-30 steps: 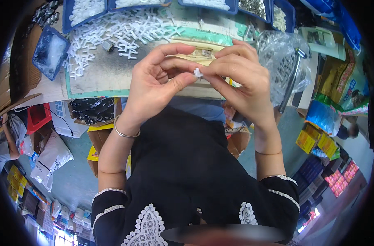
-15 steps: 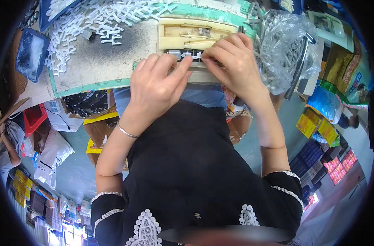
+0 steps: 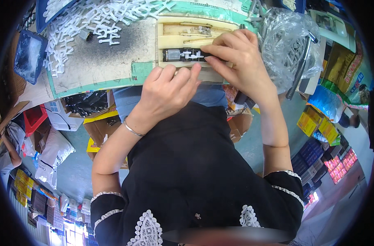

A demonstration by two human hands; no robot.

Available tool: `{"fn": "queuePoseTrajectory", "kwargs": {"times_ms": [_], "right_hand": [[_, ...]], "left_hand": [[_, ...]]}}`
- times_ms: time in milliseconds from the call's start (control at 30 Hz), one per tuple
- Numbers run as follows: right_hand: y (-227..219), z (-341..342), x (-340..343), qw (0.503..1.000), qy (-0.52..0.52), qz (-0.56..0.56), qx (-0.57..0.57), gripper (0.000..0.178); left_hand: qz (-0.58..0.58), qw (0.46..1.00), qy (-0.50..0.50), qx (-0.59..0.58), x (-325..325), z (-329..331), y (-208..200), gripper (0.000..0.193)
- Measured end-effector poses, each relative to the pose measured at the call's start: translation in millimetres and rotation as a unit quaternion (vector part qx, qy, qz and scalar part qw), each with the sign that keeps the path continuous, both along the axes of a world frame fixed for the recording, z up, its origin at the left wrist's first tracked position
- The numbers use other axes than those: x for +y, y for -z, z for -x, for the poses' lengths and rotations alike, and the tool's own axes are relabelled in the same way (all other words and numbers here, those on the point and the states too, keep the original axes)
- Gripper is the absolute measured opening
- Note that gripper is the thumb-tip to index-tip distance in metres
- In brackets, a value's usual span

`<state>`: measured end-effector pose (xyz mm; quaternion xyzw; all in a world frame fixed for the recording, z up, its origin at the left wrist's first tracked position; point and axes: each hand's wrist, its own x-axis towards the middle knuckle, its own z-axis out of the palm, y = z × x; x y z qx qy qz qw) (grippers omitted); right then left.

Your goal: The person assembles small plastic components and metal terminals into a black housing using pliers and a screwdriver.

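Observation:
A narrow black housing (image 3: 183, 60), with a silver motor (image 3: 171, 55) at its left end and small white gears (image 3: 192, 55) in its middle, lies in a cream-coloured fixture (image 3: 166, 42) on the table. My right hand (image 3: 242, 59) grips the right end of the housing, index finger on the far side, thumb on the near side; its hand covers that end. Just in front of the fixture is my left hand (image 3: 166, 90), fingers curled in and index finger pointing at the gears without touching them. Its palm is hidden.
White plastic parts (image 3: 109, 20) are heaped at the far left beside blue bins (image 3: 30, 55). A clear plastic bag (image 3: 277, 53) of parts lies on the right, with a black-handled tool (image 3: 295, 80) across it. Below the table edge stands a carton of black parts (image 3: 86, 104).
My left hand has drawn back toward me and to the right, uncovering the motor and gears. My right hand has shifted slightly right and nearer, staying at the housing's right end.

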<state>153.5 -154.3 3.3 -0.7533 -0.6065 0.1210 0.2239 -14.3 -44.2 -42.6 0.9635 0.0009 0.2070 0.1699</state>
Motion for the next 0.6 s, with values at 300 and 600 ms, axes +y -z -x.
{"fn": "queuePoseTrajectory", "kwargs": {"times_ms": [300, 600], "right_hand": [[-7.4, 6.0, 13.7, 0.998, -0.046, 0.046, -0.026, 0.022], [10.0, -39.7, 8.3, 0.978, 0.196, -0.055, 0.034, 0.016]], "left_hand": [[-0.079, 0.994, -0.031, 0.062, -19.7, -4.8, 6.1, 0.039], [-0.030, 0.983, -0.179, -0.012, 64.1, -13.9, -8.2, 0.035]]}}
